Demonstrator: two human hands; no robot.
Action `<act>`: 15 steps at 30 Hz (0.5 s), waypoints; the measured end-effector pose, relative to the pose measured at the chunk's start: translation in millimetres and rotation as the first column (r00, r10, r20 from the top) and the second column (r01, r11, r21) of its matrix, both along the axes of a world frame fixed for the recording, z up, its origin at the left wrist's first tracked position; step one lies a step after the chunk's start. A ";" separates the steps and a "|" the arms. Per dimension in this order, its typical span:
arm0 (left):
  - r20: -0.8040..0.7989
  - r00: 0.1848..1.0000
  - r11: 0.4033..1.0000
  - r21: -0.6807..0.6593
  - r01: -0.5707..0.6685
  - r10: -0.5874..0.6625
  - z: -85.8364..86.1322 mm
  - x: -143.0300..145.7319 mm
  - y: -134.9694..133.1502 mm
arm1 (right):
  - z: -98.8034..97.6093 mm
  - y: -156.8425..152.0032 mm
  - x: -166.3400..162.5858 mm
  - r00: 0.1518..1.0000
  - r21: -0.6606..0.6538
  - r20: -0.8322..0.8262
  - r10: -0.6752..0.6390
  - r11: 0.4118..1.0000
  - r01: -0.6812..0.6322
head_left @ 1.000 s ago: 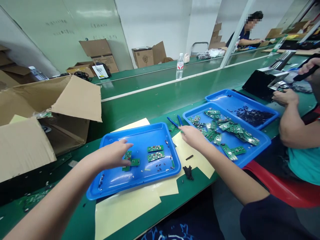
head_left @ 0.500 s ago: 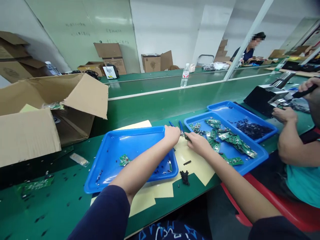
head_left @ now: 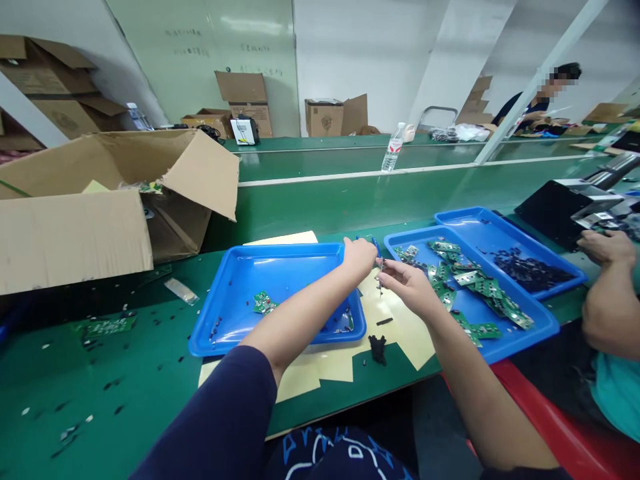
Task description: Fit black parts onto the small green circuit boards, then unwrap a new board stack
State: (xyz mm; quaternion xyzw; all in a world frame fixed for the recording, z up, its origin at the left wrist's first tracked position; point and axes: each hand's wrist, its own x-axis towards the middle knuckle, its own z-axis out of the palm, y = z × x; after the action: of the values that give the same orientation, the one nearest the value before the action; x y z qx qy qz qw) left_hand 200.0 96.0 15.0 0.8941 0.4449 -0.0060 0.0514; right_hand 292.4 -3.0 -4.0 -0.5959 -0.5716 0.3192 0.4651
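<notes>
My left hand (head_left: 360, 258) is closed above the right end of the near blue tray (head_left: 280, 252); its fingertips are turned away, so what they grip is hidden. Just right of it, my right hand (head_left: 409, 285) pinches a small circuit board (head_left: 381, 277) seen nearly edge-on, its upper end close to my left fingertips. Behind both hands show the blue handles of a pair of pliers (head_left: 376, 247), partly covered. One green circuit board (head_left: 263, 303) and small dark bits are inside the near tray. Below my hands, yellow paper (head_left: 400, 327) carries a black strip (head_left: 385, 321).
Right of my hands, a blue tray (head_left: 543, 331) holds several circuit boards; another blue tray (head_left: 575, 272) behind holds black pieces. An open cardboard box (head_left: 75, 233) stands left, a water bottle (head_left: 393, 148) at the back. A co-worker's hand (head_left: 607, 247) works at far right beside a black device (head_left: 555, 210).
The camera view has swung, so the scene sits further right. My right hand has turned, and the circuit board in it now shows edge-on, hanging lower between my hands.
</notes>
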 end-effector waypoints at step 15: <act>0.068 0.995 0.940 -0.340 -0.040 0.067 39.0 -222.9 -52.4 | -22.9 10.9 -64.3 0.658 -0.067 0.726 0.199 0.973 -0.221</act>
State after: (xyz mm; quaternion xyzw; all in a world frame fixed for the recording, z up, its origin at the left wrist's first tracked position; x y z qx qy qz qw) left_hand -22.9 43.6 54.1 0.8591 0.4591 -0.0455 0.2216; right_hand 228.1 8.0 -27.0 -0.5971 -0.7780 0.1001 0.1678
